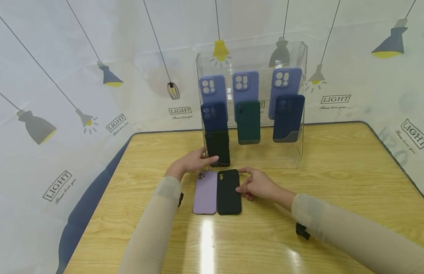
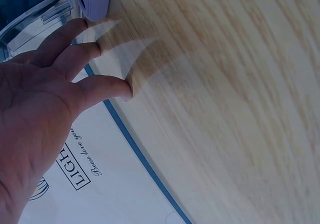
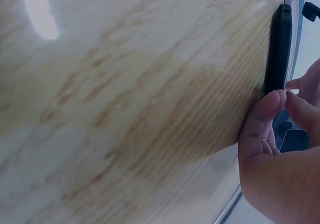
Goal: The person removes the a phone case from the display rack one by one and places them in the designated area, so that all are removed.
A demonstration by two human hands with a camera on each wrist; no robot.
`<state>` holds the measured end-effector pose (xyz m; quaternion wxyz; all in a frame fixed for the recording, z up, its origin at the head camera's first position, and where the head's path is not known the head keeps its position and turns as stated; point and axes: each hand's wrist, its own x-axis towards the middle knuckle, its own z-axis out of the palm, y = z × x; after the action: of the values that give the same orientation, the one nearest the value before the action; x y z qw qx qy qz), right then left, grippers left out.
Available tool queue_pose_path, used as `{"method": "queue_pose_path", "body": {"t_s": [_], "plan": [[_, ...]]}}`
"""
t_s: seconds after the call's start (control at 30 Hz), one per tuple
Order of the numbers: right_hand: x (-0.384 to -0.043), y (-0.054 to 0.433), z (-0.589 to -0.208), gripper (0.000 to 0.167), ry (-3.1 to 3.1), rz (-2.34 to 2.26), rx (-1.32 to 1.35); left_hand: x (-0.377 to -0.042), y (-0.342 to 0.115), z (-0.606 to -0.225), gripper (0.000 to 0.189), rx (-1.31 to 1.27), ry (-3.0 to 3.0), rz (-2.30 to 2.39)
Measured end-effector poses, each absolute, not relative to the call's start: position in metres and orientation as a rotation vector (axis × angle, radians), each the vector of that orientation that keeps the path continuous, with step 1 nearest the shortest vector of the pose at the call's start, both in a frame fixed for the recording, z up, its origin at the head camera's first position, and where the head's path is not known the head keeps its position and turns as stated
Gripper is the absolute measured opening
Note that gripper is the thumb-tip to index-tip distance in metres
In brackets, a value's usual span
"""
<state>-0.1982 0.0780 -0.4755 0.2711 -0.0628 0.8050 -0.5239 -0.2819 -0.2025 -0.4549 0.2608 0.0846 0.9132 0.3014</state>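
Note:
A lilac phone case (image 1: 205, 194) and a black phone case (image 1: 229, 194) lie flat, side by side, on the wooden table. My left hand (image 1: 192, 161) is just beyond the lilac case's camera end, in front of a clear stand (image 1: 268, 154). In the left wrist view its fingers (image 2: 75, 56) are spread and loosely bent, near the lilac case's (image 2: 97, 1) end. My right hand (image 1: 259, 185) touches the black case's right edge with thumb and a finger. The right wrist view shows its fingertips (image 3: 270, 101) against the black case's (image 3: 277, 49) side.
The clear stand holds upright phone cases: purple ones (image 1: 246, 85) on top, a green one (image 1: 248, 121) and dark blue ones (image 1: 288, 120) below, and a black one (image 1: 218, 148) at lower left. A lamp-patterned wall covering (image 1: 146, 91) borders the table (image 1: 335, 171).

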Motion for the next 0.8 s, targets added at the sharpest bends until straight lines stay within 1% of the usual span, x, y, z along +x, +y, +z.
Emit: {"method": "queue_pose_path", "body": {"t_s": [0.37, 0.47, 0.63, 0.8], "plan": [[-0.202, 0.082, -0.461, 0.067, 2.257, -1.370, -0.201, -0.283, -0.201, -0.455, 0.117, 0.250, 2.478, 0.818], [-0.206, 0.084, -0.455, 0.067, 2.267, -1.376, -0.212, -0.283, -0.201, -0.455, 0.117, 0.246, 2.474, 0.825], [-0.216, 0.086, -0.439, 0.066, 2.307, -1.377, -0.266, -0.282, -0.202, -0.454, 0.117, 0.240, 2.469, 0.840], [-0.229, 0.084, -0.414, 0.066, 2.363, -1.361, -0.359, -0.282, -0.203, -0.455, 0.118, 0.232, 2.453, 0.847]]}}
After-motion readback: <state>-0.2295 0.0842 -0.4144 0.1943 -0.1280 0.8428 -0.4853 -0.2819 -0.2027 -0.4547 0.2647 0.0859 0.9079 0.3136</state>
